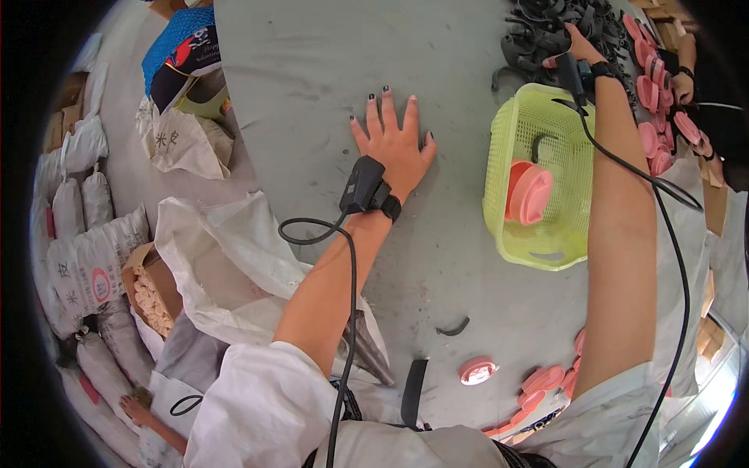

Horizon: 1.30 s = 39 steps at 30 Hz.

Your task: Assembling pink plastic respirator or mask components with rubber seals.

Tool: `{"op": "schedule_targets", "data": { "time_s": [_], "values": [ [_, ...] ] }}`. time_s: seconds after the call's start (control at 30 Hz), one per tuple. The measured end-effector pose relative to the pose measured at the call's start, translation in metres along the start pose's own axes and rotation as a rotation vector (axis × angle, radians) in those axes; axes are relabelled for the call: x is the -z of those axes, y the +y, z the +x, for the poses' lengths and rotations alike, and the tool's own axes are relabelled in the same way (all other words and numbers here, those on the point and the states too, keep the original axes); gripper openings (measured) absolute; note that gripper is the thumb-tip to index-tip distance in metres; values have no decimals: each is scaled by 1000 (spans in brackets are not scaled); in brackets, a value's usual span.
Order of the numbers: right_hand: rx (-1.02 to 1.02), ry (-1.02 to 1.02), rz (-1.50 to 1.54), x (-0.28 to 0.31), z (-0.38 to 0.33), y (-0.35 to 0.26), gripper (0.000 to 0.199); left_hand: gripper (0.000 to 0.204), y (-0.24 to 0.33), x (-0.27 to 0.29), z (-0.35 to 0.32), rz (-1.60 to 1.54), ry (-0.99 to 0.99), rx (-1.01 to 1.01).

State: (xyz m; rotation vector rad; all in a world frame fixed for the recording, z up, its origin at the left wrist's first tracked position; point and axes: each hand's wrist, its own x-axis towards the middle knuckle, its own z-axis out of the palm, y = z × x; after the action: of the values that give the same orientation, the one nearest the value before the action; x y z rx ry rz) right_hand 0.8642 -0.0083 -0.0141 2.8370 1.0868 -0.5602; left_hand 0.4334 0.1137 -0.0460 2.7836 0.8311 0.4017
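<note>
- the left hand [396, 144] lies flat on the grey table [312, 70], palm down, with its fingers [388, 109] spread apart and holding nothing
- its nails are painted dark
- a small black device [361, 186] is strapped to the left wrist, and a black cable [343, 312] runs from it down along the arm
- the right hand [579, 48] reaches far across the table into a pile of black curved parts [546, 35] at the top edge
- the right hand touches the pile; you cannot tell if its fingers are pinching a part or just resting there
- the right wrist has a black device [573, 74] too, with its own cable [671, 234] running back along the arm
- a lime green plastic basket [538, 234] sits on the table between the two arms, just beside the right forearm
- inside the basket lie pink round lids [530, 191] and one black curved part [538, 144]
- more pink lids [655, 117] lie in a row to the right of the black pile
- one pink lid [477, 369] lies near the bottom of the table, close to the person, with a few others [546, 382] beside it
- a single black curved piece [454, 327] lies alone on the table above that lid
- another person's hand [682, 86] shows at the far right, near the pink lids
- white sacks [86, 242] and a big open bag [226, 265] sit on the floor to the left of the table
</note>
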Motion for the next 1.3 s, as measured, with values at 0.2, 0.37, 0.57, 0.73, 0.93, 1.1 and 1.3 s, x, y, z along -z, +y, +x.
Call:
{"op": "schedule_targets", "data": {
  "time_s": [0.2,0.37,0.57,0.73,0.93,1.1,1.3],
  "values": [
    [193,196,-45,-12,6,38,68,57,7,-4,-1,-45,9,4],
    [107,216,76,-7,-28,24,69,56,8,-4,1,-54,23,7],
    [-22,368,176,26,-93,-13,72,56,8,0,2,-63,37,-5],
    [33,596,108,35,-125,-7,70,56,10,-4,0,-56,21,-9],
    [52,615,189,53,-165,-6,67,57,9,-3,-1,-51,-10,-4],
    [134,670,245,64,-190,-20,66,59,9,-5,-1,-33,-33,20],
    [124,765,197,80,-210,-23,67,59,9,-4,0,-24,-54,30]
  ]
}}
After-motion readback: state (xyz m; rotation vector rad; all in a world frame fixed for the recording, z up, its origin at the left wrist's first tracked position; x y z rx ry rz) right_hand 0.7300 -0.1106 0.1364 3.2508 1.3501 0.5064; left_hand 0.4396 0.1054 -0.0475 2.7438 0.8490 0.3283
